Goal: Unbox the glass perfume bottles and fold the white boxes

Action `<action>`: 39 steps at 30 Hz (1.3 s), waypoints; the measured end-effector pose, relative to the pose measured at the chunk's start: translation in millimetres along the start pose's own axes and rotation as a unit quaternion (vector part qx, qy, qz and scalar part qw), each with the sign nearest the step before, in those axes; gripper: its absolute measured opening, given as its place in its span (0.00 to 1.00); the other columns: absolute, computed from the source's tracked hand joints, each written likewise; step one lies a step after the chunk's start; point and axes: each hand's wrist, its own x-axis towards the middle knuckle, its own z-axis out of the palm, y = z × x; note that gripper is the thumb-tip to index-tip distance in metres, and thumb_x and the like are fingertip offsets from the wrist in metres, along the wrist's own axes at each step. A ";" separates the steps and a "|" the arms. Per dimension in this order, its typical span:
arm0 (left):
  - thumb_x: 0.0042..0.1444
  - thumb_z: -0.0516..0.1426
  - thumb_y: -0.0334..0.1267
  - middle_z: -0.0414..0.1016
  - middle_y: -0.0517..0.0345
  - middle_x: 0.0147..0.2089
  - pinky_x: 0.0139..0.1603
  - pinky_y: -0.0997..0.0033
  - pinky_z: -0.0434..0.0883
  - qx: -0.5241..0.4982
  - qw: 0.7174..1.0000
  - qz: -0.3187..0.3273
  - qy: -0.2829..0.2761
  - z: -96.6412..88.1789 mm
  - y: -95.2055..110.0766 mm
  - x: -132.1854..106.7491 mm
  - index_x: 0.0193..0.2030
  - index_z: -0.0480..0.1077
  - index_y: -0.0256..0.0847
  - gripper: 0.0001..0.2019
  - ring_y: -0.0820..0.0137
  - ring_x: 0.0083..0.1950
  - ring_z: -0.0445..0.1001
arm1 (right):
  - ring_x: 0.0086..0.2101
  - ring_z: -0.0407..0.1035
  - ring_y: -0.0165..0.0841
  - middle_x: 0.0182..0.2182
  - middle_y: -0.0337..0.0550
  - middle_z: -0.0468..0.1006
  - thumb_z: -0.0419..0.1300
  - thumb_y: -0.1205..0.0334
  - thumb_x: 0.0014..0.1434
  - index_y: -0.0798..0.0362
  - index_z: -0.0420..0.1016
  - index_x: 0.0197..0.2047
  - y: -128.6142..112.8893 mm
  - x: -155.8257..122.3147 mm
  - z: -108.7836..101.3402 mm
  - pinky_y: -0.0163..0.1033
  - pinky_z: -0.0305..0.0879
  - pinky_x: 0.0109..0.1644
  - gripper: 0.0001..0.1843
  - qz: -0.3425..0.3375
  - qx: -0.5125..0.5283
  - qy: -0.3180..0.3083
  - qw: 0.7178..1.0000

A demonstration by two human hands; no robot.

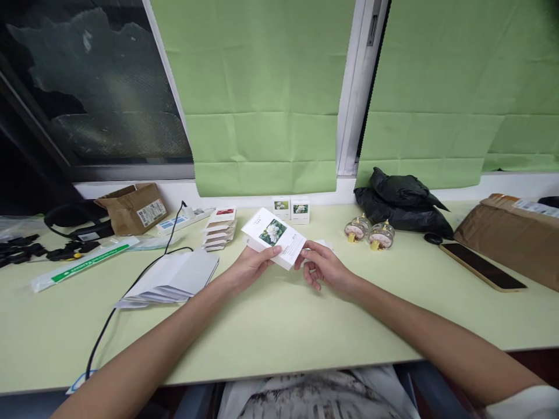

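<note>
A white box (267, 234) with a picture of a white flower and green leaves is held tilted above the table. My left hand (252, 265) grips its lower left part, the thumb on the printed face. At the box's right end is my right hand (321, 263), its fingers partly curled and the fingertips by the edge; whether they pinch it is hard to see. Behind stand two small white boxes (300, 212) with flower pictures. To the left is a stack of flat, folded cartons (219, 228), the top one showing a red flower.
White folded sheets (174, 278) and a black cable (131, 285) lie on the left, near an open brown box (135, 212). On the right are two ornate glass jars (381, 235), black plastic bags (402, 203), a phone (483, 266) and a large brown package (510, 238).
</note>
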 end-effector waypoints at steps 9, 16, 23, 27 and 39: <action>0.59 0.68 0.39 0.76 0.45 0.64 0.58 0.60 0.73 -0.003 1.000 0.000 -0.001 -2.4 -3.4 0.5 0.59 0.72 0.41 0.22 0.54 0.63 0.75 | 0.21 0.71 0.27 0.36 0.41 0.79 0.63 0.50 0.64 0.51 0.71 0.48 0.6 -0.3 1.9 0.30 0.63 0.15 0.16 0.004 0.018 0.001 1.000; 0.56 0.70 0.39 0.77 0.45 0.63 0.59 0.59 0.73 0.015 1.000 -0.019 -0.001 0.8 -2.3 -1.0 0.59 0.73 0.41 0.24 0.55 0.61 0.76 | 0.21 0.71 0.30 0.33 0.41 0.79 0.62 0.56 0.60 0.52 0.73 0.47 1.5 0.3 3.1 0.33 0.66 0.16 0.13 0.030 0.031 0.019 0.999; 0.57 0.69 0.42 0.76 0.45 0.64 0.59 0.58 0.74 0.017 1.000 -0.013 0.009 2.6 -1.8 -1.6 0.61 0.72 0.41 0.26 0.53 0.63 0.75 | 0.22 0.71 0.30 0.31 0.40 0.80 0.61 0.60 0.56 0.51 0.74 0.45 -1.3 -0.3 2.3 0.32 0.65 0.17 0.13 0.041 0.045 0.007 0.998; 0.58 0.69 0.43 0.75 0.45 0.66 0.61 0.57 0.74 0.017 1.000 -0.012 0.015 4.6 -3.4 -1.7 0.65 0.69 0.43 0.30 0.53 0.65 0.73 | 0.21 0.70 0.28 0.31 0.40 0.80 0.62 0.60 0.55 0.52 0.75 0.45 -0.1 0.5 1.2 0.31 0.63 0.18 0.13 0.046 0.054 0.012 0.997; 0.59 0.68 0.43 0.75 0.46 0.66 0.63 0.56 0.73 0.007 1.000 -0.013 0.021 4.4 -5.7 0.0 0.60 0.72 0.44 0.24 0.54 0.65 0.74 | 0.18 0.66 0.27 0.27 0.38 0.78 0.60 0.61 0.51 0.52 0.73 0.42 4.3 5.3 -2.8 0.31 0.60 0.16 0.14 0.057 0.075 0.007 0.996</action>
